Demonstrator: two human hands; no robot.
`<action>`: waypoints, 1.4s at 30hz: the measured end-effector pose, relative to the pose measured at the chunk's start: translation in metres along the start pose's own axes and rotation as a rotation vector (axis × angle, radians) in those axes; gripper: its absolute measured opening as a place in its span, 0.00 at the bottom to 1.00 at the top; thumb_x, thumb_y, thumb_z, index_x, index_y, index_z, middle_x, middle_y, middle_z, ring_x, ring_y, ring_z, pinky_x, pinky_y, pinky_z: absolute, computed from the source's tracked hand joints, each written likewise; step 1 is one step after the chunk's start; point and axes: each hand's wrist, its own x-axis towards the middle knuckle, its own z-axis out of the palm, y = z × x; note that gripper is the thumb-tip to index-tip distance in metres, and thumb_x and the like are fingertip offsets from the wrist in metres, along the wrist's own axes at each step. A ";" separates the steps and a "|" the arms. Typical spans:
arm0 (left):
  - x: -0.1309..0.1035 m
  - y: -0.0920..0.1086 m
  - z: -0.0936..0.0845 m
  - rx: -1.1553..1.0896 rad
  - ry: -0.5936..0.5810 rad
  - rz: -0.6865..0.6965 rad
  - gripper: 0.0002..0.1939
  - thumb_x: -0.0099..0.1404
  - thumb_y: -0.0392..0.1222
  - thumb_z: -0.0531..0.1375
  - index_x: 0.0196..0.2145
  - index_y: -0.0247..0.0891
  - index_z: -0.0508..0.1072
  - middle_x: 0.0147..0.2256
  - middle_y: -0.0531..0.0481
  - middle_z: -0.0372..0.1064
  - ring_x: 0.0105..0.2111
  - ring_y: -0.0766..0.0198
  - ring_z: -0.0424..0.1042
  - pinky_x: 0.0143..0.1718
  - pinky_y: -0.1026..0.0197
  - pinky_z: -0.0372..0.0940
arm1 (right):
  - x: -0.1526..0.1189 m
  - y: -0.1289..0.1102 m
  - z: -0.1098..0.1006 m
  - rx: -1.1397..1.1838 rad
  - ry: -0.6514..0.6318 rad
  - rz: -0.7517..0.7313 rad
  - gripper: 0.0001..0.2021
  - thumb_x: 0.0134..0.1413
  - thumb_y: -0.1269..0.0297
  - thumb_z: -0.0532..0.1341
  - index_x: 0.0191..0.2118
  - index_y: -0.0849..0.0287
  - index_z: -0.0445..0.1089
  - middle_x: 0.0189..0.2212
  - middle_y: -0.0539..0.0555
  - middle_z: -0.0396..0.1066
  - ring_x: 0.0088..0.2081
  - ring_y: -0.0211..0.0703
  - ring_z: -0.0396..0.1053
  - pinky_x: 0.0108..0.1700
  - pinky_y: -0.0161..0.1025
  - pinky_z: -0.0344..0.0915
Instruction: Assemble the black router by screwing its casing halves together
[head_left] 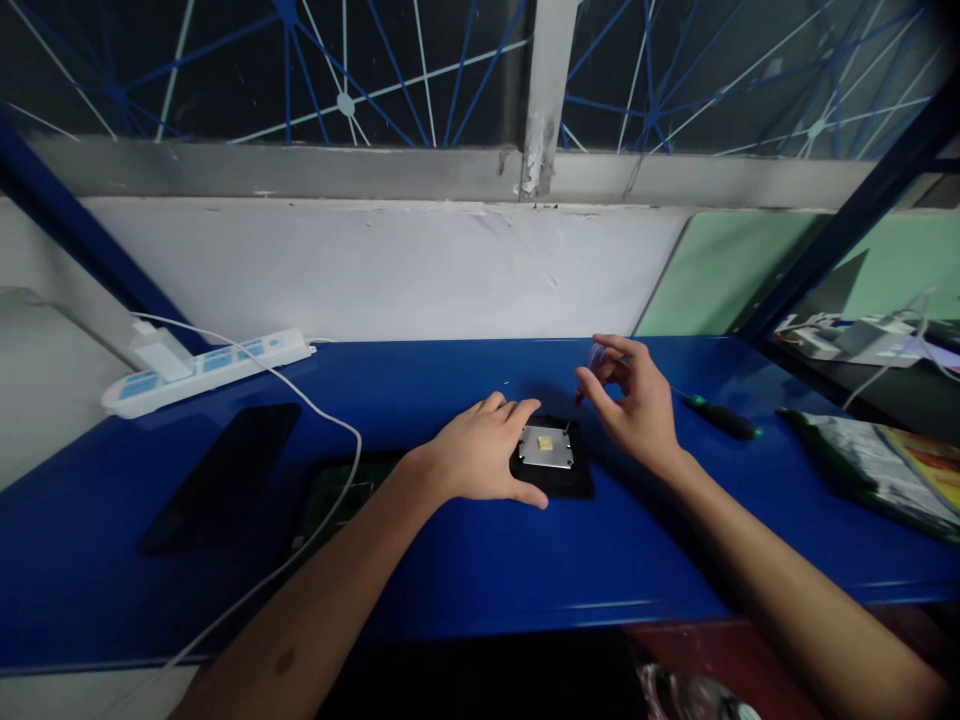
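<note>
A flat black device (574, 485) lies on the blue table, with a silver metal plate (532, 452) on it and a small pale yellowish square pad (545, 443) at the plate's middle. My left hand (480, 450) spans the device's left side, fingers at the far edge and thumb at the near edge. My right hand (634, 405) is raised just right of the device. Between its thumb and fingers is a small clear piece (595, 357) with a dark reddish end; its exact kind is too small to tell.
A screwdriver (724, 417) with a black and green handle lies right of my right hand. Further right is a shiny packet (892, 470). At left are a white power strip (217, 372), a dark flat panel (221, 478), a green board (326, 505) and a white cable (322, 412).
</note>
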 end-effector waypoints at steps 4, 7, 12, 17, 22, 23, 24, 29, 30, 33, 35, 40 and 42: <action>0.000 0.000 0.001 -0.003 0.001 0.016 0.60 0.49 0.72 0.67 0.68 0.33 0.53 0.56 0.34 0.64 0.57 0.41 0.62 0.55 0.48 0.61 | 0.000 0.001 0.000 -0.009 0.000 -0.004 0.20 0.61 0.63 0.62 0.58 0.54 0.63 0.28 0.47 0.68 0.29 0.41 0.72 0.41 0.45 0.71; 0.000 0.000 0.001 0.003 0.009 0.024 0.59 0.50 0.71 0.67 0.68 0.33 0.53 0.57 0.35 0.64 0.57 0.40 0.62 0.55 0.48 0.60 | 0.000 0.001 0.000 0.008 -0.001 0.003 0.20 0.62 0.63 0.62 0.58 0.54 0.63 0.27 0.47 0.68 0.29 0.42 0.72 0.41 0.46 0.71; -0.001 0.000 -0.001 0.004 -0.004 0.027 0.58 0.50 0.71 0.66 0.68 0.34 0.53 0.57 0.35 0.65 0.56 0.40 0.62 0.54 0.48 0.61 | 0.000 -0.003 -0.001 0.055 -0.029 0.013 0.20 0.61 0.64 0.62 0.57 0.53 0.62 0.28 0.47 0.69 0.29 0.41 0.73 0.40 0.45 0.72; -0.001 0.001 -0.001 -0.004 -0.010 0.024 0.58 0.51 0.71 0.66 0.68 0.35 0.52 0.57 0.35 0.64 0.57 0.40 0.62 0.55 0.48 0.60 | 0.001 -0.007 -0.004 0.090 -0.032 -0.002 0.18 0.60 0.64 0.63 0.54 0.53 0.63 0.32 0.48 0.71 0.28 0.39 0.75 0.34 0.41 0.71; -0.002 0.003 -0.002 0.010 -0.008 0.019 0.58 0.50 0.70 0.67 0.67 0.33 0.54 0.58 0.34 0.64 0.57 0.40 0.62 0.55 0.50 0.59 | 0.001 -0.004 -0.002 0.190 -0.015 0.026 0.16 0.59 0.62 0.66 0.50 0.53 0.63 0.30 0.47 0.70 0.28 0.40 0.74 0.34 0.42 0.73; -0.003 0.003 -0.002 0.018 -0.003 0.029 0.58 0.50 0.71 0.67 0.67 0.33 0.54 0.58 0.34 0.64 0.57 0.41 0.62 0.55 0.50 0.59 | 0.002 -0.004 -0.002 0.205 0.011 0.028 0.15 0.58 0.61 0.66 0.48 0.53 0.64 0.30 0.47 0.70 0.27 0.39 0.73 0.33 0.42 0.73; -0.003 0.003 -0.001 0.028 0.004 0.042 0.58 0.50 0.71 0.67 0.67 0.33 0.55 0.57 0.35 0.65 0.57 0.41 0.62 0.56 0.50 0.59 | 0.002 -0.004 -0.001 0.216 0.035 0.029 0.14 0.58 0.60 0.67 0.46 0.53 0.64 0.29 0.47 0.69 0.27 0.39 0.72 0.32 0.42 0.73; -0.004 0.003 0.002 0.110 0.043 0.104 0.59 0.49 0.76 0.65 0.66 0.33 0.58 0.57 0.35 0.67 0.56 0.39 0.63 0.60 0.46 0.55 | 0.003 -0.009 0.000 0.235 0.080 0.022 0.15 0.55 0.60 0.70 0.42 0.52 0.64 0.28 0.47 0.68 0.29 0.40 0.72 0.32 0.40 0.73; -0.004 0.003 0.002 0.122 0.047 0.109 0.59 0.50 0.76 0.64 0.66 0.32 0.58 0.57 0.35 0.67 0.56 0.39 0.63 0.61 0.45 0.54 | 0.003 -0.010 0.000 0.242 0.080 0.013 0.15 0.54 0.60 0.70 0.42 0.52 0.64 0.28 0.47 0.68 0.29 0.40 0.72 0.32 0.40 0.73; -0.005 0.006 0.001 0.136 0.039 0.105 0.58 0.51 0.76 0.64 0.66 0.32 0.58 0.56 0.35 0.69 0.56 0.39 0.64 0.63 0.43 0.51 | 0.001 -0.012 -0.001 0.255 0.071 -0.001 0.14 0.54 0.61 0.70 0.42 0.52 0.65 0.29 0.47 0.68 0.28 0.39 0.72 0.31 0.39 0.74; -0.006 0.008 0.001 0.134 0.026 0.084 0.57 0.52 0.74 0.65 0.66 0.32 0.58 0.55 0.36 0.70 0.56 0.39 0.65 0.62 0.43 0.52 | 0.001 -0.012 -0.001 0.250 0.056 0.012 0.14 0.55 0.60 0.69 0.43 0.52 0.66 0.30 0.47 0.70 0.29 0.40 0.74 0.32 0.40 0.74; -0.009 0.012 0.001 0.093 -0.008 0.029 0.55 0.54 0.71 0.66 0.67 0.32 0.57 0.59 0.35 0.66 0.58 0.38 0.63 0.59 0.45 0.56 | 0.003 -0.016 -0.005 0.306 -0.065 0.076 0.12 0.59 0.60 0.66 0.46 0.53 0.67 0.35 0.52 0.77 0.33 0.43 0.78 0.39 0.44 0.77; -0.010 0.013 0.001 0.082 -0.019 0.006 0.55 0.54 0.71 0.66 0.67 0.31 0.57 0.60 0.35 0.66 0.58 0.38 0.63 0.58 0.46 0.57 | 0.004 -0.018 -0.007 0.358 -0.107 0.101 0.11 0.61 0.61 0.64 0.47 0.54 0.66 0.37 0.53 0.78 0.34 0.43 0.79 0.38 0.43 0.77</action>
